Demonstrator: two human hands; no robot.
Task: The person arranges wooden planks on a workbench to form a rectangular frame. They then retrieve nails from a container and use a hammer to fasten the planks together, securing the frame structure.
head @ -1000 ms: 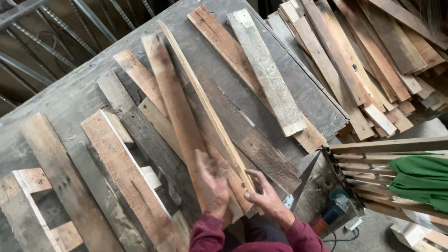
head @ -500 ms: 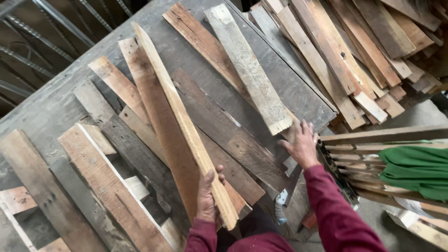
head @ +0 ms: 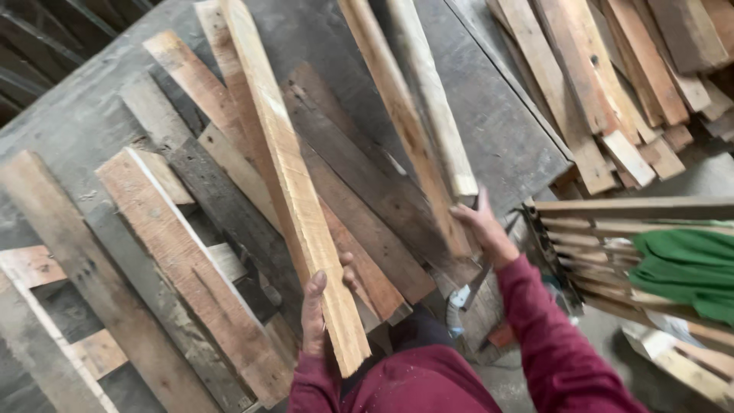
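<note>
At nine o'clock a spread of weathered planks [head: 176,252] lies flat on the grey worktable [head: 76,130], some reddish, some almost black, fanned side by side and overlapping.

Just left of centre the left hand [head: 313,317] grips a long pale board [head: 294,191] near its lower end, thumb on the upper face and fingers wrapped round underneath. That board runs from six o'clock up to about eleven o'clock, lifted above the darker planks, its near end jutting past the wrist over the maroon sleeve [head: 382,382].

Past centre, at about three o'clock from that hand, the right hand [head: 478,226] closes on the lower ends of two narrow boards held together: a tan board [head: 397,115] and a paler grey board [head: 432,99] just beside it on the right. Both slant up toward twelve o'clock, raised off the table.

At one to two o'clock a stack of boards [head: 612,84] rests beyond the table's edge. At three o'clock stands a slatted wooden frame [head: 604,245] with a green cloth [head: 684,268] draped on it.
</note>
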